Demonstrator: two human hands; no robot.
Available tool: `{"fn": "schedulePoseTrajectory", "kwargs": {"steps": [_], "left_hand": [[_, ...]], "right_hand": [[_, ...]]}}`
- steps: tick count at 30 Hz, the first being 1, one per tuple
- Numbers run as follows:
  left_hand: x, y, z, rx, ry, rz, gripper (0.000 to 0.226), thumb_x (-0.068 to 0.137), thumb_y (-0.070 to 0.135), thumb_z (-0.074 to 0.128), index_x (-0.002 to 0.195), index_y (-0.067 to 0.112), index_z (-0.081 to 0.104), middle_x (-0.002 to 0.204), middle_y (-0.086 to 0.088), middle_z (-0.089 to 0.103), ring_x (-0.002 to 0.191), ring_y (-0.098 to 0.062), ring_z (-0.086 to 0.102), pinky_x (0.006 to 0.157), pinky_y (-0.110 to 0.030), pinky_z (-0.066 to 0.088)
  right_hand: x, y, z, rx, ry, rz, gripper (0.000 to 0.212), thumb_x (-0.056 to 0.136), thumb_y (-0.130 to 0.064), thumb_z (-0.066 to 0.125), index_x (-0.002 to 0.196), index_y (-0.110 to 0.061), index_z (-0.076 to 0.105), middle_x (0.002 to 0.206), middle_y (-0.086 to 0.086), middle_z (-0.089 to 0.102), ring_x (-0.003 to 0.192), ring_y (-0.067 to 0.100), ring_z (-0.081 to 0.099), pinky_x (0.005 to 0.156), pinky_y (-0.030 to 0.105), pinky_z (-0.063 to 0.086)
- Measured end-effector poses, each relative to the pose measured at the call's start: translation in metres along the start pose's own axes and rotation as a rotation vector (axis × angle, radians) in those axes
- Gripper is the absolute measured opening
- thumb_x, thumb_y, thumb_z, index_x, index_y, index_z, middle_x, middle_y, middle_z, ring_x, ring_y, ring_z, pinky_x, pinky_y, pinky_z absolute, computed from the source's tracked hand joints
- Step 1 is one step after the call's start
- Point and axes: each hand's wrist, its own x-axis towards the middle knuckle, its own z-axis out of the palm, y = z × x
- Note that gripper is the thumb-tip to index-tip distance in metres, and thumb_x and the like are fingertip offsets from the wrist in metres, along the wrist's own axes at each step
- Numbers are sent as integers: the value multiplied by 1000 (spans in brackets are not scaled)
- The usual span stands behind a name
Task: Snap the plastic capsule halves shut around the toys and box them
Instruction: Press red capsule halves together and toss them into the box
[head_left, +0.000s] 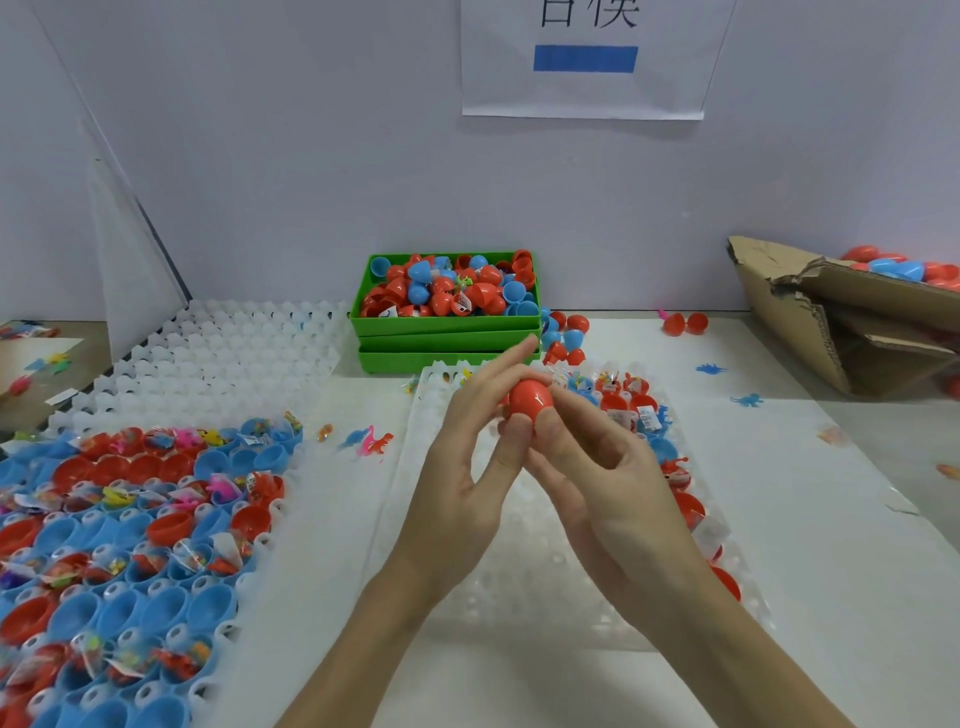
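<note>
Capsule (530, 399), red, sat pinched between both hands' fingers before the green bin (447, 322), long axis pointing toward it, cardboard box (831, 317) on the right hand's (608, 488) side, left hand (467, 457) opposite.

Wall sign (583, 57) cut off at top edge.

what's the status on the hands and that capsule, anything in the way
Left hand and right hand both pinching one red plastic egg capsule, held above white plastic tray. Capsule not boxed; brown cardboard box far right. Nothing blocking.
</note>
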Motion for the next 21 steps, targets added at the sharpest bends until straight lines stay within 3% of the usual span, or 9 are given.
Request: {"fn": "schedulePoseTrajectory", "kwargs": {"steps": [2,11,14,17,21], "left_hand": [[0,0,1,-7,9,24,38,109,33,42,146,29,51,161,14,43,153,-17,36,119,-39,42],[-8,0,11,-115,22,-18,37,110,34,38,142,23,53,147,3,57,143,-28,49,114,-52,47],[-7,1,13,-105,44,-32,37,110,37,39,141,23,54,144,3,59,141,-27,51,114,-50,47],[-5,1,12,-84,48,-43,37,110,40,41,141,25,55,144,7,59,141,-22,52,114,-41,48],[-5,2,9,27,87,33,38,101,30,65,138,23,59,134,14,63,130,-14,60,103,-21,50]], "right_hand": [[-1,0,1,-17,-23,-2,51,77,-43,78,122,-20,75,123,0,74,122,22,68,98,29,57],[-2,9,-6,-143,37,-108,46,82,-43,74,121,-18,74,120,2,74,121,23,68,100,33,57],[1,8,-6,-156,18,-129,43,87,-41,74,122,-16,74,121,5,74,122,25,67,101,33,56],[3,3,-4,116,-92,39,45,96,-39,65,123,-4,71,121,14,74,119,26,69,94,28,57],[4,6,-7,454,-206,311,65,100,-52,59,134,3,63,113,15,70,108,23,69,94,30,55]]}}
